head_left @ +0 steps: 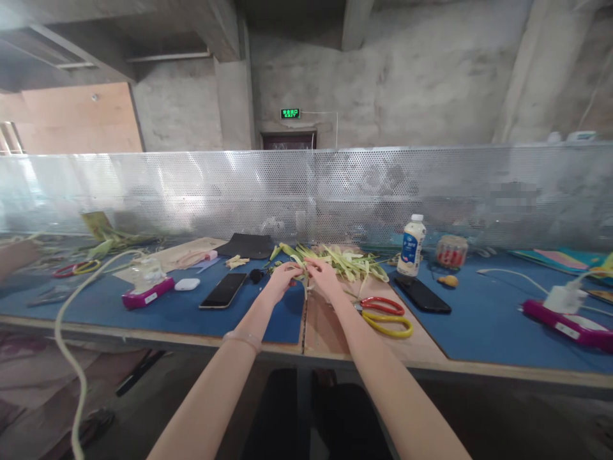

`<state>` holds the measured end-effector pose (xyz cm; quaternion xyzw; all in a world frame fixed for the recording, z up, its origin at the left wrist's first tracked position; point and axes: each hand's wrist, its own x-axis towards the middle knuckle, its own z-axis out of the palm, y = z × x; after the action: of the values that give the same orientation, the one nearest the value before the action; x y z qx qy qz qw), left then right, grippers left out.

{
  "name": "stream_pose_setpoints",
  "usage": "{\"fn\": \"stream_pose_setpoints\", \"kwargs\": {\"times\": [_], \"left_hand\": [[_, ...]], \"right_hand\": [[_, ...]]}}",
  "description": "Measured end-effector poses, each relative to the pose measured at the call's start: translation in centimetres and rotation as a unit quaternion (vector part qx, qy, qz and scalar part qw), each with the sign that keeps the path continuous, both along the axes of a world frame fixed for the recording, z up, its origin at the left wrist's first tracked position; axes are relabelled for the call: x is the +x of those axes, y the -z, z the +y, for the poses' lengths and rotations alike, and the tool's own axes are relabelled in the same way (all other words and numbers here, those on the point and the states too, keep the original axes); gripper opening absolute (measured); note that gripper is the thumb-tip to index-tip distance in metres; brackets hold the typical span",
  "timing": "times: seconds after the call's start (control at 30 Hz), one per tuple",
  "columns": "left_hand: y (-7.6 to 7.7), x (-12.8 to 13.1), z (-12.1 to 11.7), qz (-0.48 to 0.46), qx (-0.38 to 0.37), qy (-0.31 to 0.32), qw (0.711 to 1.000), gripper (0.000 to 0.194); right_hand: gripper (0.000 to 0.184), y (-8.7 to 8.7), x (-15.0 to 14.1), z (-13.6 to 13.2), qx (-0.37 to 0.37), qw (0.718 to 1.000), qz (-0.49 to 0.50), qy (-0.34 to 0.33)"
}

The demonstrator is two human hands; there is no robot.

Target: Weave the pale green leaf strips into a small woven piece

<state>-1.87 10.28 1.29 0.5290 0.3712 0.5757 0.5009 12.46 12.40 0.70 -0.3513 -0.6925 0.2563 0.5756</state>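
My left hand point(281, 282) and my right hand point(322, 277) are close together over the middle of the table, fingers pinched. Between them they hold a pale green leaf strip point(297, 260) that looks like corn husk. The fingers partly cover it. Just behind lies a loose pile of similar green and cream leaves point(352, 263). Scissors with one red and one yellow handle point(387, 324) rest on the bare wooden board, beside my right forearm. Left of my left hand are a small black round object point(256, 275) and a dark phone point(223, 291).
On the right stand a white bottle with a blue label point(410, 248) and a lidded jar point(451, 252), near another phone point(421, 294). Purple power strips point(148, 294) lie at both sides. A pale cable point(61, 332) hangs over the front edge. Behind rises a perforated metal screen point(215, 185).
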Motion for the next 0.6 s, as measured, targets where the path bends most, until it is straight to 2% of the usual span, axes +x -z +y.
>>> {"fn": "stream_pose_setpoints", "kwargs": {"times": [0.13,0.33,0.5,0.6], "left_hand": [[0.12,-0.07,0.23,0.000,0.001,-0.017,1.000,0.026],[0.20,-0.19,0.45,0.007,0.019,-0.041,0.999,0.025],[0.11,-0.19,0.40,0.002,0.026,-0.040,0.999,0.027],[0.13,-0.16,0.40,-0.013,0.026,-0.028,0.999,0.028]], "right_hand": [[0.031,0.11,-0.06,0.22,-0.023,0.999,0.026,0.015],[0.036,0.34,-0.03,0.49,-0.049,0.998,0.032,-0.008],[0.039,0.43,-0.21,-0.02,-0.079,0.996,0.016,-0.050],[0.035,0.23,-0.26,-0.44,-0.071,0.997,-0.007,-0.039]]}}
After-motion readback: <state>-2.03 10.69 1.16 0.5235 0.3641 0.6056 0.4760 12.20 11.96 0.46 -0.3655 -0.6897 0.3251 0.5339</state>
